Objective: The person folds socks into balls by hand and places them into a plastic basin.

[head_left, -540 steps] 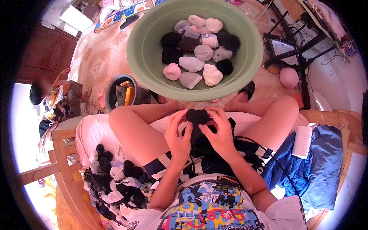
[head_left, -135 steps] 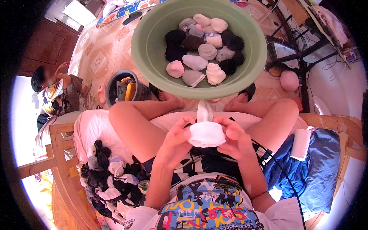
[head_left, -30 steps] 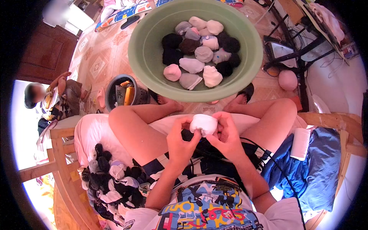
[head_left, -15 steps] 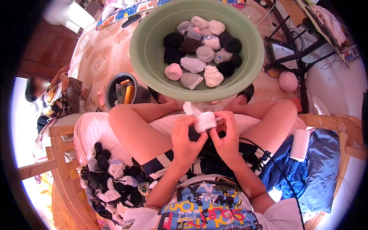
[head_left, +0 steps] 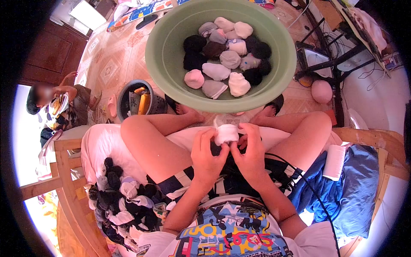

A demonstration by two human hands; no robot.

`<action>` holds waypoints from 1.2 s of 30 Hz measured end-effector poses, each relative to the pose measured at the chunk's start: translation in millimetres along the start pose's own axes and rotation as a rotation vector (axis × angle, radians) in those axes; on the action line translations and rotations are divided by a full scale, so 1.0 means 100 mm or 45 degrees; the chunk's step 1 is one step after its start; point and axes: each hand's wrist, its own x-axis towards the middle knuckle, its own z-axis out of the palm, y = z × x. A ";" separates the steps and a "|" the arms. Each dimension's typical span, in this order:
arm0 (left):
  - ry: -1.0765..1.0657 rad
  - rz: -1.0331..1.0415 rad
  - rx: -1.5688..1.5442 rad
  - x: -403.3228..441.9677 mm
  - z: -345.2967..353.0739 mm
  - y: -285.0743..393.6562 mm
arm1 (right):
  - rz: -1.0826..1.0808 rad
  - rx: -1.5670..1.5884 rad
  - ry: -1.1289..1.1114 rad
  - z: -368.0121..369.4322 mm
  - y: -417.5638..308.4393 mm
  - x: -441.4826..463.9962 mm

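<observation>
A white sock (head_left: 226,135), rolled into a compact bundle, is pinched between my two hands above my lap. My left hand (head_left: 208,147) grips its left side, thumb below. On the right side my right hand (head_left: 249,147) holds it with the thumb at its lower edge. Past my knees stands a large green basin (head_left: 169,88) with several balled socks inside: white, grey, black and a pink one (head_left: 194,79). Beside my left thigh lies a heap of loose socks (head_left: 124,201), mostly black, white and grey.
A dark bucket (head_left: 124,100) with yellow packaging stands left of the basin. Another person (head_left: 64,103) sits at far left. A white roll (head_left: 334,162) lies on blue bedding (head_left: 355,192) at right. A black cable (head_left: 317,195) runs past my right side.
The loose white end that stuck out at the upper left of the sock has mostly been wrapped in. The bundle is now more compact, with both hands still on it.
</observation>
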 end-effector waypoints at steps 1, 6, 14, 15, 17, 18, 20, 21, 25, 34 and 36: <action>0.014 0.011 -0.023 0.01 -0.01 0.01 | 0.074 0.043 -0.067 0.00 0.00 0.00; 0.009 0.020 -0.051 -0.01 -0.02 0.01 | 0.108 0.111 -0.117 0.03 0.08 -0.03; -0.002 -0.429 -0.533 0.01 -0.03 -0.04 | 0.409 0.573 -0.100 -0.03 0.10 0.01; -0.002 -0.429 -0.533 0.01 -0.04 -0.03 | 0.408 0.574 -0.099 -0.03 0.12 0.01; -0.030 -0.473 -0.460 0.02 -0.07 -0.03 | 0.437 0.724 -0.125 -0.03 0.15 0.00; -0.029 -0.473 -0.459 0.01 -0.07 -0.06 | 0.437 0.725 -0.126 -0.03 0.15 0.01; -0.118 -0.688 -0.752 0.01 -0.07 -0.16 | 0.685 1.065 -0.164 -0.07 0.11 0.05; -0.118 -0.687 -0.752 0.04 -0.10 -0.17 | 0.685 1.066 -0.163 -0.10 0.11 0.07; -0.267 -1.147 -1.508 0.10 -0.18 -0.23 | 0.945 1.518 -0.286 -0.19 0.14 0.10; -0.506 -1.195 -2.036 0.13 -0.28 -0.20 | 1.049 2.104 -0.509 -0.17 0.20 0.05; -0.528 -1.170 -2.071 0.14 -0.31 -0.20 | 1.050 2.157 -0.539 -0.18 0.20 0.07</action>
